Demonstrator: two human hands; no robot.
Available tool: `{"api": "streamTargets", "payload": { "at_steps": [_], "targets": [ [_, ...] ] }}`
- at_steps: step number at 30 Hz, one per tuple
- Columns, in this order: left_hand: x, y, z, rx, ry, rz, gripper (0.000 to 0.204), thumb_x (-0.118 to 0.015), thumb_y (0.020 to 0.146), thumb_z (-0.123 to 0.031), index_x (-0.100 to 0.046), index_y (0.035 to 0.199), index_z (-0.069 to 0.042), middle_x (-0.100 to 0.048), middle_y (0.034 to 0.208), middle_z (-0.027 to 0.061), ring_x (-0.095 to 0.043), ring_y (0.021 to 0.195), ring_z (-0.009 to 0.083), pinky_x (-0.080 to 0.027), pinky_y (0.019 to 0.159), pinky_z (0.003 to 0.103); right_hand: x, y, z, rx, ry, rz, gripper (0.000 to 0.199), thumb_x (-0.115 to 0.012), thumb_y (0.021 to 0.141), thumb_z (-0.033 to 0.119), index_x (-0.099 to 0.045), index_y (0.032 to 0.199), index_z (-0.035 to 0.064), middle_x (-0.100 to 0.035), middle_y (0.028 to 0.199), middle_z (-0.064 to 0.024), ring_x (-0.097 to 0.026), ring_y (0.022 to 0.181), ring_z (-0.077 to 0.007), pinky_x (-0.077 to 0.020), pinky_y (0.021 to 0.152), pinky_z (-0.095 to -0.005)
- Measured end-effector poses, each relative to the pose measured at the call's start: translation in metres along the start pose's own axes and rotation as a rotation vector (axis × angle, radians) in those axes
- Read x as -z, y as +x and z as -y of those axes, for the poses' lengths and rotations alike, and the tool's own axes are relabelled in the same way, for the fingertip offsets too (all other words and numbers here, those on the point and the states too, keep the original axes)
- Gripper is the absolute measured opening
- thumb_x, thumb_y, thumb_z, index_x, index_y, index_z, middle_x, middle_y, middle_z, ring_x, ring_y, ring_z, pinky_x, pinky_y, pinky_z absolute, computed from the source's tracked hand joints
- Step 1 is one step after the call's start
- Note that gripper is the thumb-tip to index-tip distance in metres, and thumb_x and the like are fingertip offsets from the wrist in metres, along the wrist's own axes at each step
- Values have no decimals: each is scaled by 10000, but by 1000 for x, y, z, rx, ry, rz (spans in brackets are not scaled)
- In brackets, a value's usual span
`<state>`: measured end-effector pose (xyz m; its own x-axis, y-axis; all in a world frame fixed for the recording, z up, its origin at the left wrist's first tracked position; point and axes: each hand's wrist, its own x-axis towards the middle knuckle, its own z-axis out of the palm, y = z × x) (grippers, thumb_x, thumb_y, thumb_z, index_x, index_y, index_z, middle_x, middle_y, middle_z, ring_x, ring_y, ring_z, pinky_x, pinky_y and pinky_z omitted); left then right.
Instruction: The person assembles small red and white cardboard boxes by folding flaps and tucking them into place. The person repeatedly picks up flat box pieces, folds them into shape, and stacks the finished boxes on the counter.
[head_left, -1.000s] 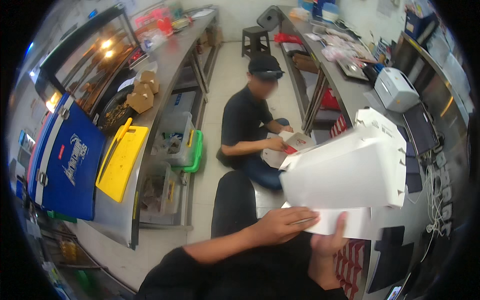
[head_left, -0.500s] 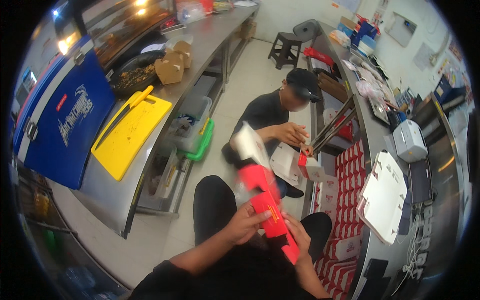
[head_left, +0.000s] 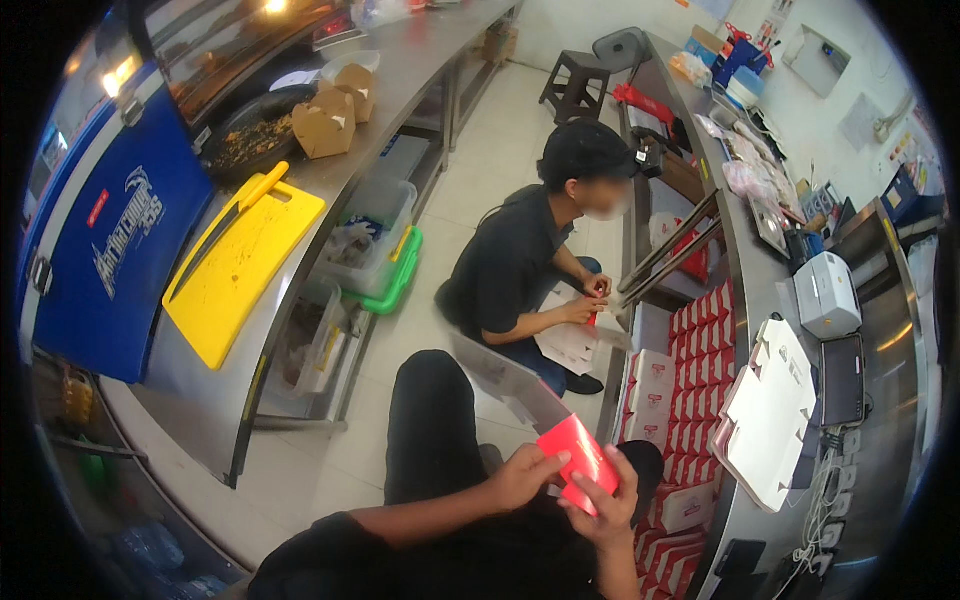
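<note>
Left hand (head_left: 522, 480) and right hand (head_left: 610, 508) — fingers closed on a red-and-white paperboard carton (head_left: 578, 450) — seem mid-fold, the next crease likely needing firm thumbs.

Red-and-white carton (head_left: 572, 442), yellow cutting board (head_left: 243, 290), blue cooler box (head_left: 125, 325).

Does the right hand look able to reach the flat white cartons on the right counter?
Probably yes, if the right hand releases the red carton, which the left hand also holds; the flat white cartons lie largely uncovered on that counter.

Red carton (head_left: 572, 442) between both hands (head_left: 527, 477)
</note>
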<state>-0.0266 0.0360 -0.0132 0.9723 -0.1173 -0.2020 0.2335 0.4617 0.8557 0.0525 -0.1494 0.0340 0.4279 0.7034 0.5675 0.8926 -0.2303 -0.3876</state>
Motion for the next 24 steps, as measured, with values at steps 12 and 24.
{"api": "streamTargets", "payload": {
  "at_steps": [12, 24],
  "targets": [
    [9, 9, 15, -34, -60, 18, 418, -442, 1151, -312, -657, 1284, 21, -711, 1184, 60, -649, 1107, 121, -518, 968, 320, -5, -2, -17, -243, 526, -21, 474, -771, 888, 555, -826, 1075, 123, -602, 1392, -280, -659, 1219, -416, -551, 997, -460],
    [-39, 2, 5, 219, -113, -93, 458, -473, 1140, -365, -669, 1235, 39, -716, 1192, 96, -672, 1103, 147, -506, 1026, 337, 9, -32, -21, -162, -35, -28, 568, -876, 783, 356, -727, 1302, 182, -567, 1449, -251, -709, 1126, -384, -613, 901, -432]
  ]
}}
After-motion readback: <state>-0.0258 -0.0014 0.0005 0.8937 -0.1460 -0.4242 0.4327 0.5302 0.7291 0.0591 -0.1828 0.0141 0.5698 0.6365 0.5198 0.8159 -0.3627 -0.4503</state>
